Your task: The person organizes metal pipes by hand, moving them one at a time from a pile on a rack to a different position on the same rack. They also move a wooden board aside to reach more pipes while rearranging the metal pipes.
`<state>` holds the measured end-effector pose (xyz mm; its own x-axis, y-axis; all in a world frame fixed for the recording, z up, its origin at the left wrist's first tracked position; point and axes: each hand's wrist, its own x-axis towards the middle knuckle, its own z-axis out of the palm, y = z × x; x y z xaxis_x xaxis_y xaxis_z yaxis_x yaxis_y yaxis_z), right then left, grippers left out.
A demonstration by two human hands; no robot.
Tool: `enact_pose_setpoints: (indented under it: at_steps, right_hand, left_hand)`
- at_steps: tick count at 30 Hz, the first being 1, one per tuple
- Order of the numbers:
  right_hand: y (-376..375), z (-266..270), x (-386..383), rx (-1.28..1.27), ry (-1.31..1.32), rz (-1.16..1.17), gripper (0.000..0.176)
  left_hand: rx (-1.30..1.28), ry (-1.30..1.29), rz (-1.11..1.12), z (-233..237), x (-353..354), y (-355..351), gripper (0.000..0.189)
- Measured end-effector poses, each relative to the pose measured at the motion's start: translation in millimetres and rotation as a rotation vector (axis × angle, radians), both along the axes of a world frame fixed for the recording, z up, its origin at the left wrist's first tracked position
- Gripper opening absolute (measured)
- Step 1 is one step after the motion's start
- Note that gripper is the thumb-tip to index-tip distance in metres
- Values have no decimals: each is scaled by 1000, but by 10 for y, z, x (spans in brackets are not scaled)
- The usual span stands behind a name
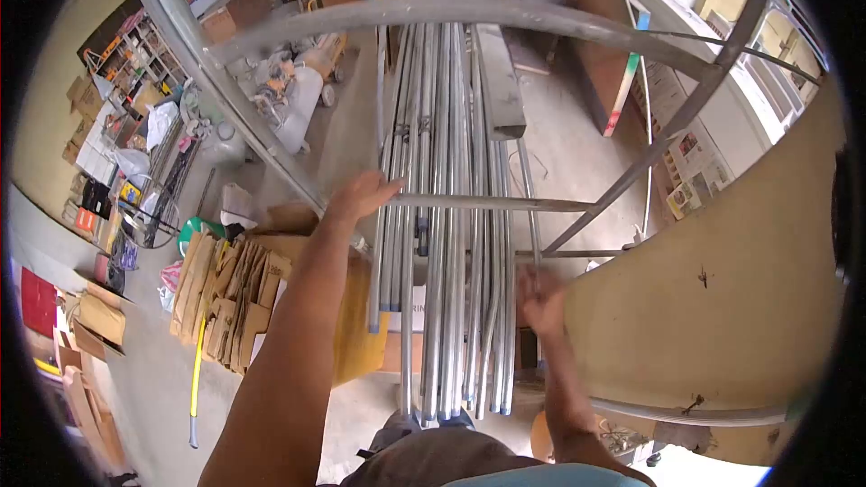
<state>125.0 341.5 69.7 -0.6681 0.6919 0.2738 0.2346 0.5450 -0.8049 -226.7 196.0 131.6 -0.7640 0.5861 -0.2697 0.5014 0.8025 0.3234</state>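
My left hand (pixel 361 196) is closed round the left end of a horizontal rung (pixel 492 203) of a grey metal frame. The frame's curved upper bar (pixel 451 11) spans the view above it. Below the rung, a long bundle of silvery metal pipes (pixel 440 307) runs away from my body. My right hand (pixel 541 299), blurred by motion, is just right of the bundle, close to the lower end of a thin pipe (pixel 527 189); its grip cannot be made out.
Flattened cardboard (pixel 239 302) stands at the left beside a yellow pole (pixel 198 370). A compressor tank (pixel 296 108) and cluttered shelves (pixel 135 63) are farther back. A broad metal channel (pixel 499 81) lies along the pipes. A beige panel (pixel 704 307) fills the right.
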Motion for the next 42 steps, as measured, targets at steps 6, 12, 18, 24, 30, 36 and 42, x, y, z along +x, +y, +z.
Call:
enact_pose_setpoints:
  at_steps: [6,12,18,24,30,36,42]
  right_hand:
    - [688,444,-1020,235,156,-52,27]
    - [1008,154,-1626,521,114,-369,38]
    - [1046,132,-1596,350,-192,-321,47]
    - [1041,191,-1631,320,-348,-356,52]
    - [1045,193,-1652,338,-346,-372,59]
    - [1043,219,-1678,341,-418,-387,65]
    - [1073,173,-1669,330,-442,-360,68]
  left_hand:
    - [60,-22,-15,-43,-34,-22,67]
    - [157,-8,23,-186,-163,-10,67]
    - [269,61,78,-82,-64,-36,60]
    - [527,183,152,-226,-15,-83,48]
    - [532,299,159,-345,-59,-81,38]
    - [593,262,141,-328,-79,-85,37]
    - [630,245,142,-294,-53,-101,36]
